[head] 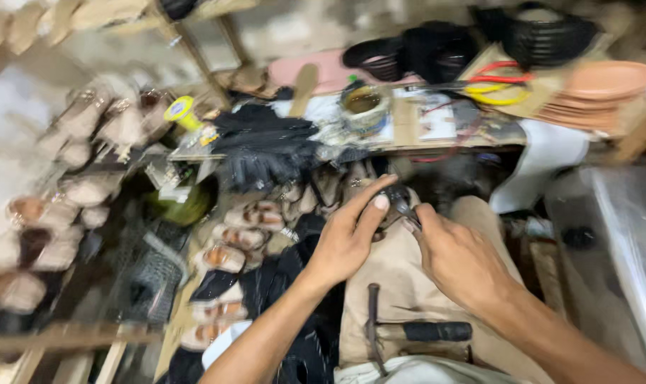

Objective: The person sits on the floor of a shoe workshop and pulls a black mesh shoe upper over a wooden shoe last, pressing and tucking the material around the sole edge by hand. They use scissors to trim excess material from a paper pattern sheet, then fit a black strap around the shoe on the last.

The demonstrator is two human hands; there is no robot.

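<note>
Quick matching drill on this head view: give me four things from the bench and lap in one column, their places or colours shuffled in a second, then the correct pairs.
Things:
1. hammer
2. scissors
3. stack of soles
4. small dark piece

Places or colours:
A. pinkish, far right of the bench
B. pinched between the left hand and right hand
C. lying across the lap, black grip
D. red and yellow handles

Pairs: 1-C, 2-D, 3-A, 4-B

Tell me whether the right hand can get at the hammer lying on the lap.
Probably yes: the hammer lies uncovered just below the right hand, nothing between them. But that hand and the left hand share a small dark piece.
</note>
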